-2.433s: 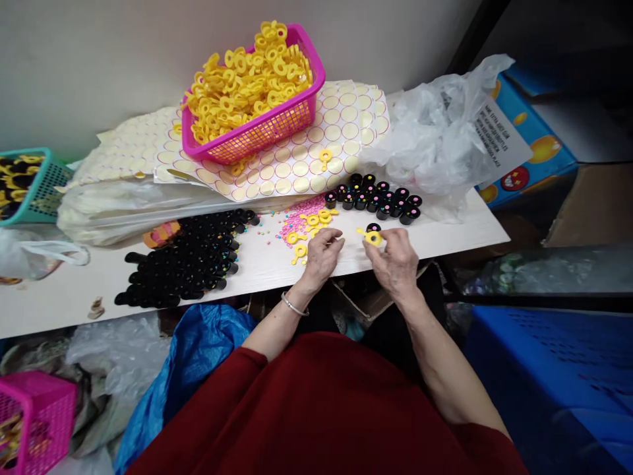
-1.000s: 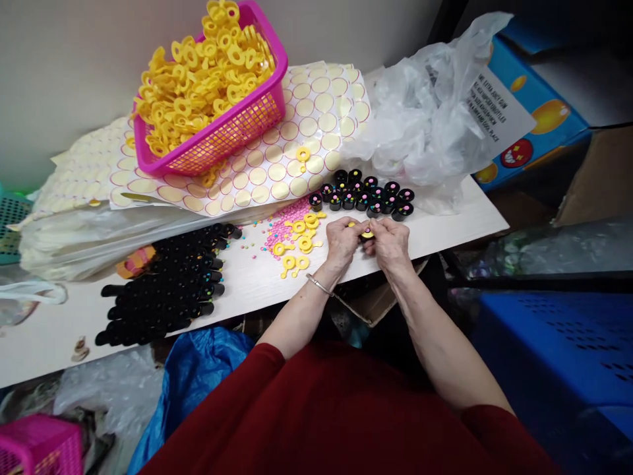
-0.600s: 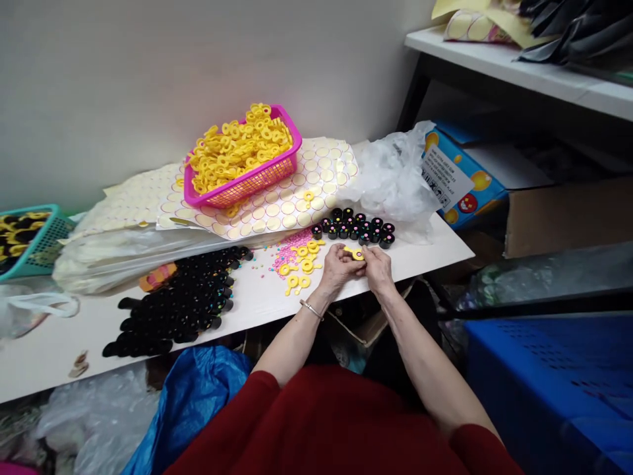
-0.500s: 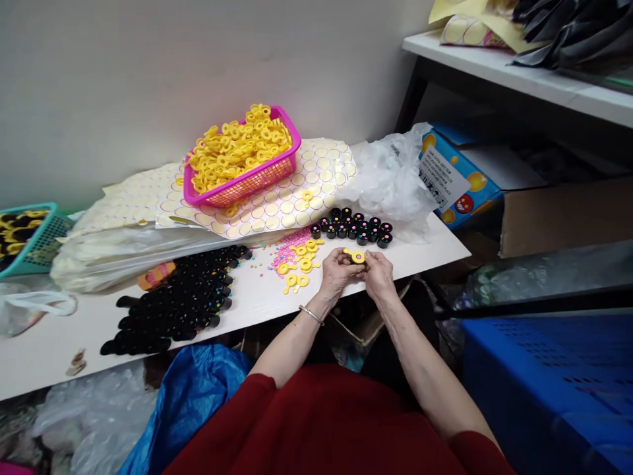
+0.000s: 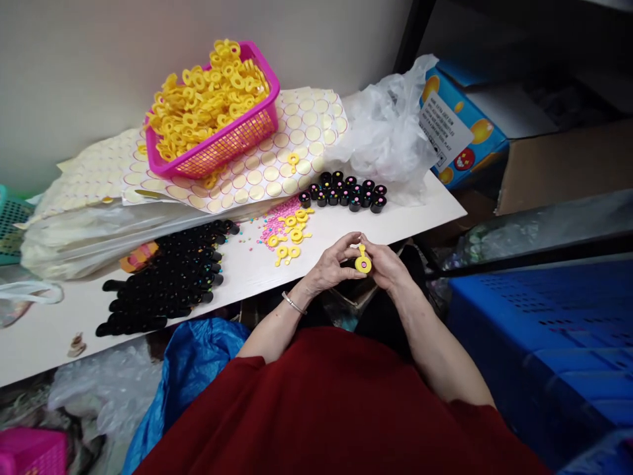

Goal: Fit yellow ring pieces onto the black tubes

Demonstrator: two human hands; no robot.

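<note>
Between my two hands, just off the table's front edge, is a small yellow ring-shaped piece with a short tab and a pink centre. The thumb of my left hand presses at its left side. My right hand closes round it from the right, its fingers partly hidden. On the table ahead lie several loose yellow ring pieces beside scattered pink beads. Behind them stand several short black cylinders with coloured dots on top. A larger group of black pieces spreads over the table to the left.
A pink basket heaped with yellow pieces rests on sheets printed with circles. Crumpled clear plastic and a blue carton stand at the right. A blue crate is beside me, and a green basket at far left.
The yellow piece has turned so its tab points away from me. My left fingers have spread and shifted around it. The view has tilted downward.
</note>
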